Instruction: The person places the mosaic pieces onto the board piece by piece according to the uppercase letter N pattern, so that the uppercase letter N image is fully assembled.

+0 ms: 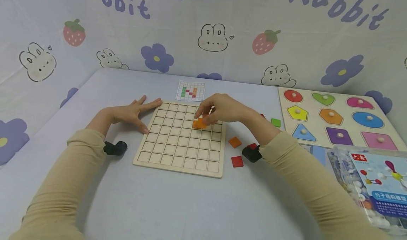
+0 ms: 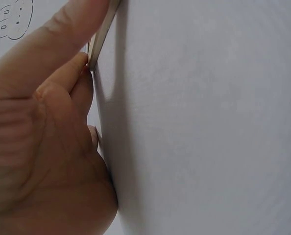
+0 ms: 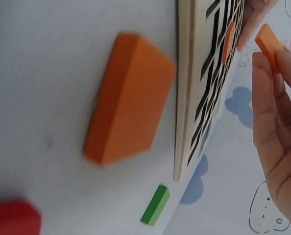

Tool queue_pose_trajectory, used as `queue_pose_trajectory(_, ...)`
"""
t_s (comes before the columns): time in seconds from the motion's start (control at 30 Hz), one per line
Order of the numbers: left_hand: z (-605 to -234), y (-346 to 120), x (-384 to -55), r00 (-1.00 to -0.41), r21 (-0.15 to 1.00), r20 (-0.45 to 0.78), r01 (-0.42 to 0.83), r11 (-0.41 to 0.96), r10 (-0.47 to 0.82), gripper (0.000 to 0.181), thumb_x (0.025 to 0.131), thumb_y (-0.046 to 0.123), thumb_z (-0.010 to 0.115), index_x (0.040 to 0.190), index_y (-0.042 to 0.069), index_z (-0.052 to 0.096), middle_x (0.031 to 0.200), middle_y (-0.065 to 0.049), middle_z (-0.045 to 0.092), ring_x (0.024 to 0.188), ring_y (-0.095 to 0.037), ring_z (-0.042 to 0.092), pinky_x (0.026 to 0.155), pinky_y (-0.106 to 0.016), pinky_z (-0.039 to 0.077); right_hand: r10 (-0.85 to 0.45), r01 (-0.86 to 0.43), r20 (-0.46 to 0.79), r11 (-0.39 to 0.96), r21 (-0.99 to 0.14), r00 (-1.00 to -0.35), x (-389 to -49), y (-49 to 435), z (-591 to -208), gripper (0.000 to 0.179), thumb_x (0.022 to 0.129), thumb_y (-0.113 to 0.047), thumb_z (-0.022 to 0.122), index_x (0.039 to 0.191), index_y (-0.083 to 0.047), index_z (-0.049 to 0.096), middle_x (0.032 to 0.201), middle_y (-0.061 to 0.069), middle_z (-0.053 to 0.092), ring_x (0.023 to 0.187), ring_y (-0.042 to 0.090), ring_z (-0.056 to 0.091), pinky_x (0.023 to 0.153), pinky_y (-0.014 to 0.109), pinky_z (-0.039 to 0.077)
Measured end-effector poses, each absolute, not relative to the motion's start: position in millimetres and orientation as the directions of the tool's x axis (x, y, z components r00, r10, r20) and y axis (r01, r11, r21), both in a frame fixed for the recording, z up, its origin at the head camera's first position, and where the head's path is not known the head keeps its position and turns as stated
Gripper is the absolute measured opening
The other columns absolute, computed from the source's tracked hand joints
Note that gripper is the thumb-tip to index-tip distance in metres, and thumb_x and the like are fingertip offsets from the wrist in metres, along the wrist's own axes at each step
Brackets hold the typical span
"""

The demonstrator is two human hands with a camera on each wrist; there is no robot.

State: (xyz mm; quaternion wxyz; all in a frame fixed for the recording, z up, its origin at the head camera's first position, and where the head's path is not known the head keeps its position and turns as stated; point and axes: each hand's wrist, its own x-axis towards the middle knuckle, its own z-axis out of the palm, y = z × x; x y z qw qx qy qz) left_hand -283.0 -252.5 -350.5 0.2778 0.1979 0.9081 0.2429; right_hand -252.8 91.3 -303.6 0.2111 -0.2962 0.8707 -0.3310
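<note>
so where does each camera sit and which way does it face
Head: worn on the head, facing forward and down at the grid board; left hand, right hand and sleeves show.
Left wrist: on that wrist, facing the pale tabletop and board's edge; only the left hand shows.
Right wrist: on that wrist, facing past a loose orange tile toward the board; both hands show.
Head and right wrist share the held tile.

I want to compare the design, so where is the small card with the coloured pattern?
In the head view, the pattern card lies in the upper middle, just beyond the far edge of the wooden grid board.
</note>
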Motion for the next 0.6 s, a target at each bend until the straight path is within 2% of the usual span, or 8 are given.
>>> queue_pose_trajectory(0.3,-351.1,-252.6,-283.3,-0.766,0.544,-0.406,0.236,0.805,0.498,0.121,0.069,0.035,0.087,0.159,0.035,0.007,0.169,-0.002,-0.012,0.148,-0.050,-0.025,0.112,-0.078,-0.011,-0.642,-0.360,-0.179,0.614,-0.703,-0.745,-250.7,75.6,-307.6,0.020,0.086,-0.007,0.070,0.103,-0.014,0.075,0.087,0.004,0.068,0.076,0.020,0.069,0.074,0.029,0.059)
queue_pose_trajectory(0.6,-349.6,-251.8,-282.5,-0.765,0.547,-0.411,0.228,0.805,0.496,0.120,0.070,0.034,0.087,0.159,0.035,0.006,0.169,-0.003,-0.014,0.148,-0.051,-0.025,0.112,-0.078,-0.011,-0.629,-0.371,-0.210,0.659,-0.654,-0.748,-247.9,66.5,-310.1,0.012,0.086,-0.006,0.071,0.096,-0.011,0.074,0.085,0.004,0.072,0.070,0.014,0.064,0.068,0.022,0.054)
